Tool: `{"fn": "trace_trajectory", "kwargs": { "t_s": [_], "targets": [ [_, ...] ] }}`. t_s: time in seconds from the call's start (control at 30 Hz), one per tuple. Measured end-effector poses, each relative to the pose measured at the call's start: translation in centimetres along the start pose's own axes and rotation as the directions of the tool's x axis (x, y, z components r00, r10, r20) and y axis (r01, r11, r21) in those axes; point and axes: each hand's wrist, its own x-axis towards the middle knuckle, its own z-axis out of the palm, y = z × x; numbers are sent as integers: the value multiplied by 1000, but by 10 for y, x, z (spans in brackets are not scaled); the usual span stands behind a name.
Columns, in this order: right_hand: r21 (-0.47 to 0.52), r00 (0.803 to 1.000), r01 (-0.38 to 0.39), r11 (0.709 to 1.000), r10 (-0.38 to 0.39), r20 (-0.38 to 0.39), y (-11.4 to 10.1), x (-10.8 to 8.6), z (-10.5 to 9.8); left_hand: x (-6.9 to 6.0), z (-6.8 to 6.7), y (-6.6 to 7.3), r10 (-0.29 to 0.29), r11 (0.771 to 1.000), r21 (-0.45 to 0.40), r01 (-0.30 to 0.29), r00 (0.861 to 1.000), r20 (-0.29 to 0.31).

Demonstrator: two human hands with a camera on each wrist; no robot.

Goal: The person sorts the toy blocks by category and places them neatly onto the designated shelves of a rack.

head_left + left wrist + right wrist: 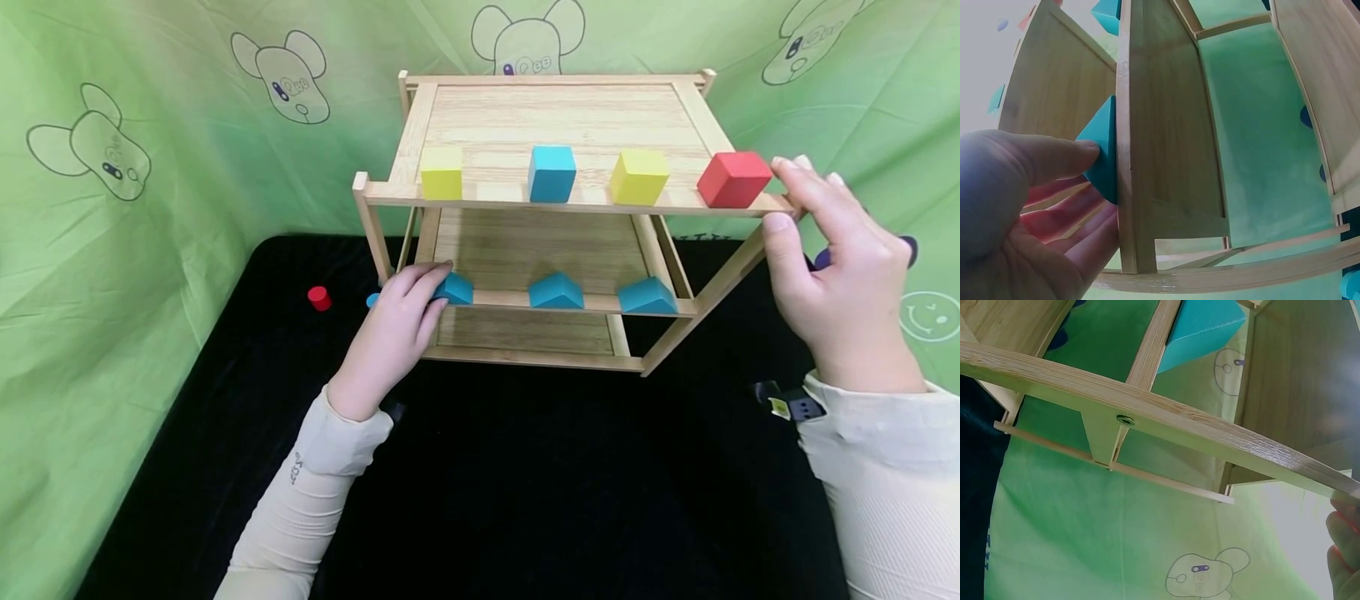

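Observation:
The left hand [393, 329] pinches a blue triangular block [1105, 150] at the left end of the middle shelf's front edge. Two more blue triangular blocks, one at centre [556, 292] and one at right [647, 297], sit along that edge. The right hand [843, 258] grips the front right corner of the wooden rack [570, 204], its fingertips beside a red block [734, 179]. Along the top shelf's front edge also stand a yellow block [442, 173], a blue block [552, 174] and another yellow block [639, 177].
A small red cylinder [319, 298] lies on the black cloth [525, 467] left of the rack. A blue piece [372, 299] shows partly behind the left hand. Green printed fabric [180, 167] hangs behind and at the sides.

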Motion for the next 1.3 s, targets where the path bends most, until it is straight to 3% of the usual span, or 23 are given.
{"fn": "trace_trajectory", "kwargs": {
  "t_s": [0.4, 0.7, 0.9, 1.1, 1.3],
  "targets": [
    [8, 1000, -6, 1000, 5, 14, 1, 2, 0, -1, -8, 7, -35, 999, 18, 36, 999, -11],
    [7, 1000, -9, 1000, 9, 11, 1, 1, -1, -4, -18, 11, 21, 998, 66, -14, 994, -105],
    [0, 1000, -9, 1000, 9, 4, 2, 0, -1, -6, -27, 11, 38, 996, 88, -20, 978, -203],
    [-7, 1000, -4, 1000, 4, 3, 2, 0, -1, -5, -37, 9, 68, 994, 100, -39, 950, -306],
    [-4, 1000, -4, 1000, 4, -3, 2, 0, 0, -6, -48, 1, 45, 993, 117, -3, 934, -354]
  ]
}}
